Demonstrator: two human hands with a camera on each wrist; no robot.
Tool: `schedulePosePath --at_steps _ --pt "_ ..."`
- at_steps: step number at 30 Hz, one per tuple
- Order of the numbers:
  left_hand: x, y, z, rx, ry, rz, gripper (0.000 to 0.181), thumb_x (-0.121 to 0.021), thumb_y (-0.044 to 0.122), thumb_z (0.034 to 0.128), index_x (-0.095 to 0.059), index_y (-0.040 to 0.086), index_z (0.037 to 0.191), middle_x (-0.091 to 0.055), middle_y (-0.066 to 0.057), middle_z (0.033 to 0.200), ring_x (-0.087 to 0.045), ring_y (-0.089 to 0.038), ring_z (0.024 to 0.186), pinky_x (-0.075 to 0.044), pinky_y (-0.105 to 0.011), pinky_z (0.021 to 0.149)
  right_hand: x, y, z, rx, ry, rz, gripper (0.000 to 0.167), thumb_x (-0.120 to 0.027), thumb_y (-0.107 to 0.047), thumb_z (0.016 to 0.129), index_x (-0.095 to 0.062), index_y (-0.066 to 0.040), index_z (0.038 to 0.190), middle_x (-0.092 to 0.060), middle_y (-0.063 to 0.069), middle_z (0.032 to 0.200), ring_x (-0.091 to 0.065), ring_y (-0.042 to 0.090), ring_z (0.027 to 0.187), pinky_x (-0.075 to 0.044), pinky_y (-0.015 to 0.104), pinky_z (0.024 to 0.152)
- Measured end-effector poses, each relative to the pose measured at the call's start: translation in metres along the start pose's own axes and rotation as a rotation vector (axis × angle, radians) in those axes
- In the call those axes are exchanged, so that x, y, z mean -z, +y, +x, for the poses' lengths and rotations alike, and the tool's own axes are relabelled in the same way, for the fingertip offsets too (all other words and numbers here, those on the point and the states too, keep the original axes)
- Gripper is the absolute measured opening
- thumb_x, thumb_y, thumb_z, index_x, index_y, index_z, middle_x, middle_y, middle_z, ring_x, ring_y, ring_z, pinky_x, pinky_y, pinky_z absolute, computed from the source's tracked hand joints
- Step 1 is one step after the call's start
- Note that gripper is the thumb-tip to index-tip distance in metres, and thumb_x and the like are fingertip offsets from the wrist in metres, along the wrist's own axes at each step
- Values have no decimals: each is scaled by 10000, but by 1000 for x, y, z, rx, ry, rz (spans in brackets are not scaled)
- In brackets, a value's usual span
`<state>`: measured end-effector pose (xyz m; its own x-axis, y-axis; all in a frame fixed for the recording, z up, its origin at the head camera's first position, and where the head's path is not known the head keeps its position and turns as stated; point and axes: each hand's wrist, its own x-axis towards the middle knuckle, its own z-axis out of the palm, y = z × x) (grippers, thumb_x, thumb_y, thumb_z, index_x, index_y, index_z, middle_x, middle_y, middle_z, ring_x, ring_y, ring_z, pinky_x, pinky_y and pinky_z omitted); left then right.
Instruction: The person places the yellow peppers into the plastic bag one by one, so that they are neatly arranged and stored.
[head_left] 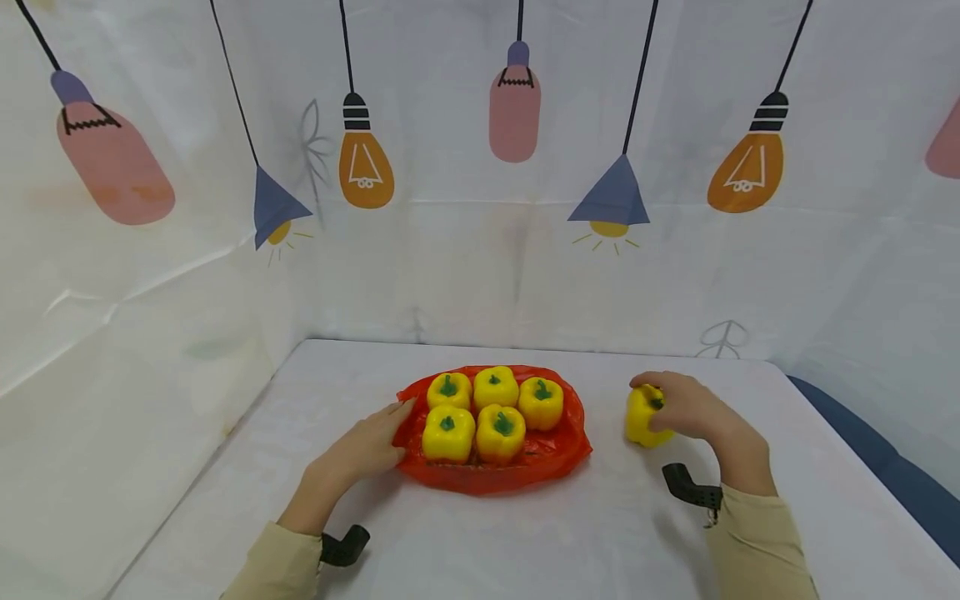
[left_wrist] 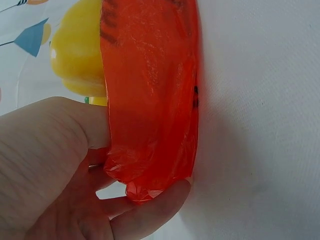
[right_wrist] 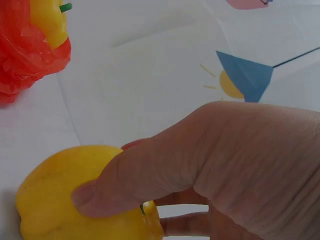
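Note:
A red plastic bag (head_left: 487,478), its rim spread wide, lies on the table with several yellow bell peppers (head_left: 500,433) inside, green stems up. My left hand (head_left: 367,446) holds the bag's left edge; in the left wrist view the thumb goes behind the rim and a fingertip (left_wrist: 172,197) touches the bag's end. To the right of the bag, my right hand (head_left: 686,407) grips a single yellow bell pepper (head_left: 641,417). The right wrist view shows the thumb (right_wrist: 107,197) pressed on this pepper's side, with the other fingers partly hidden behind it.
A white-covered table (head_left: 525,542) carries everything. Behind it hangs a white sheet (head_left: 465,275) printed with lamps and bulbs. Something dark blue (head_left: 885,458) stands beyond the table's right edge. Both wrists wear black devices (head_left: 345,547).

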<state>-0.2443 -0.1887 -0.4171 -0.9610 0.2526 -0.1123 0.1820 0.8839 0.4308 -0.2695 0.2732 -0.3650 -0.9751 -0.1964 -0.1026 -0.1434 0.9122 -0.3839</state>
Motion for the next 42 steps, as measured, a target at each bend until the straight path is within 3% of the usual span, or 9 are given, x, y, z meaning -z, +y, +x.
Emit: schedulePosePath --at_steps 6,16,26,33,42 --pt "-1 -1 0 0 0 4 716 -622 124 895 -332 60 1547 -381 -169 1580 -374 -371 1454 -350 -563 1168 -2 -11 0 37 -2 54 671 -737 -121 726 -559 -97 1372 -539 247 1389 -529 337 1077 -511 573 927" --pt "0 -1 0 -18 9 3 714 -617 126 896 -330 52 1546 -383 -165 1579 -375 -364 1454 -352 -556 1169 3 -39 -4 173 127 101 679 -748 -144 752 -529 -69 1390 -574 163 1347 -522 317 1105 -523 558 941" --pt "1 2 -2 -7 3 4 716 -613 116 893 -327 49 1546 -372 -176 1583 -361 -375 1461 -341 -562 1175 3 -74 -18 253 132 154 683 -765 -144 788 -512 -171 1423 -535 89 1428 -502 315 1236 -534 548 978" --pt "1 3 0 13 3 -2 721 -625 119 892 -330 58 1547 -363 -168 1592 -348 -372 1471 -342 -563 1173 -8 -100 -17 306 72 122 678 -765 -142 767 -537 -182 1404 -557 35 1408 -504 287 1269 -514 549 1014" --pt "-1 3 1 36 -2 -9 740 -658 142 886 -336 84 1550 -376 -148 1588 -348 -373 1469 -365 -575 1153 -30 -109 -7 239 -57 96 663 -775 -148 789 -548 -195 1410 -534 37 1454 -450 324 1365 -428 600 1093"
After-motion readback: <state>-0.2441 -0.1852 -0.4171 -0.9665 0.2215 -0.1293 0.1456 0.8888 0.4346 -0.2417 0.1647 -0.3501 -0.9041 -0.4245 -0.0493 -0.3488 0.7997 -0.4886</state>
